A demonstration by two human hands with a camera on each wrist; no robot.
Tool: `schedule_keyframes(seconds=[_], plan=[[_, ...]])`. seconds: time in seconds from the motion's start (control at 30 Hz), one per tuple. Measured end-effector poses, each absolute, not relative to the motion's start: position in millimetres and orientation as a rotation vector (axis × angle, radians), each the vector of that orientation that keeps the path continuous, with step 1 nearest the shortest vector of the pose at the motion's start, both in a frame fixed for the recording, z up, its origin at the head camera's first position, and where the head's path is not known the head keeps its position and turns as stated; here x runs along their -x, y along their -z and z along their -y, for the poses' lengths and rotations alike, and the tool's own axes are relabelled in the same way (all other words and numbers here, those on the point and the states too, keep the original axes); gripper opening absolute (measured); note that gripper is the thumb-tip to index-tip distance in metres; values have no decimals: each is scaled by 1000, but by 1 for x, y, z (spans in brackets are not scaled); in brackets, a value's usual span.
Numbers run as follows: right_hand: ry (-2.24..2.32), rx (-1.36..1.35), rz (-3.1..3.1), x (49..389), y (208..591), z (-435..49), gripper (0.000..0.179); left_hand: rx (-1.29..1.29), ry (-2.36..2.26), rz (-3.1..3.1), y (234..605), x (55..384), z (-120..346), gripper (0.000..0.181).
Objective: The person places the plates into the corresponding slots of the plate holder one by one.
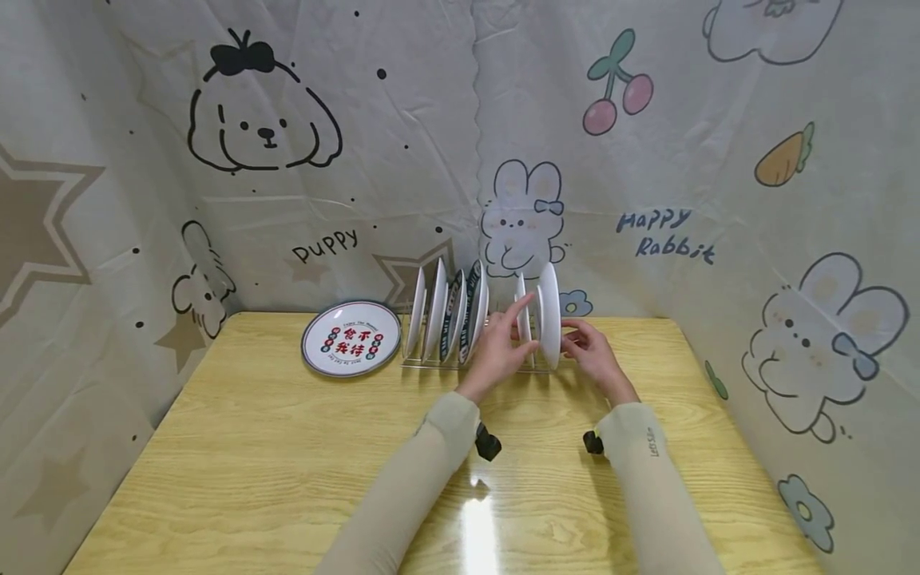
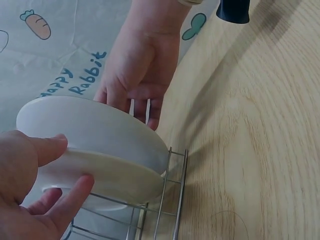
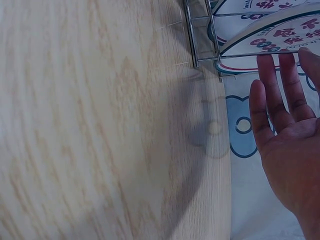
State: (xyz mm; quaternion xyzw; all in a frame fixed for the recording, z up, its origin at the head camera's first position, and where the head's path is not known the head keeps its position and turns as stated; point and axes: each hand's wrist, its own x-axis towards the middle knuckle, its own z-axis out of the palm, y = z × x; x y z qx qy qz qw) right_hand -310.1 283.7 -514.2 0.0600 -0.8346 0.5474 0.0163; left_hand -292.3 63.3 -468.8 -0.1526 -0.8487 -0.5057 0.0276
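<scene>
Several plates stand on edge in a wire rack (image 1: 438, 367) at the back of the table. Toward its right end are two white-backed plates, an outer plate (image 1: 549, 315) and an inner plate (image 2: 120, 175). My left hand (image 1: 499, 347) is at the inner plate, thumb near its rim and fingers against its back, spread apart. Beside the outer plate is my right hand (image 1: 592, 355), its fingers nearly straight and touching the printed side near the edge (image 3: 287, 40). Part of the rack is hidden behind my left hand.
An oval plate (image 1: 350, 339) with red and green lettering leans against the curtain left of the rack. Several more plates (image 1: 434, 311) fill the rack's left half. A patterned curtain (image 1: 402, 160) closes in the wooden table (image 1: 287, 463) at the back and sides.
</scene>
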Motion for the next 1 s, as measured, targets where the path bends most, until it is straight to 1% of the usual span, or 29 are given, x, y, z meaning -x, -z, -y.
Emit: schedule_keyframes(seconds=[0.3,0.57,0.73,0.83,1.0], plan=[[-1688,-170,2615,304,507,-282,41,483,1533,2641,467,295,-65,94],[-1736,-175,2617,289,478,-274,41,506,1479,2646,468,294,-65,95],[-1747,-172,2615,283,474,-273,40,533,1449,2637,470,289,-65,93],[-1761,-180,2603,285,477,-274,41,539,1458,2624,469,286,-64,92],[-1731,-180,2588,301,503,-282,42,547,1433,2607,462,275,-56,89]])
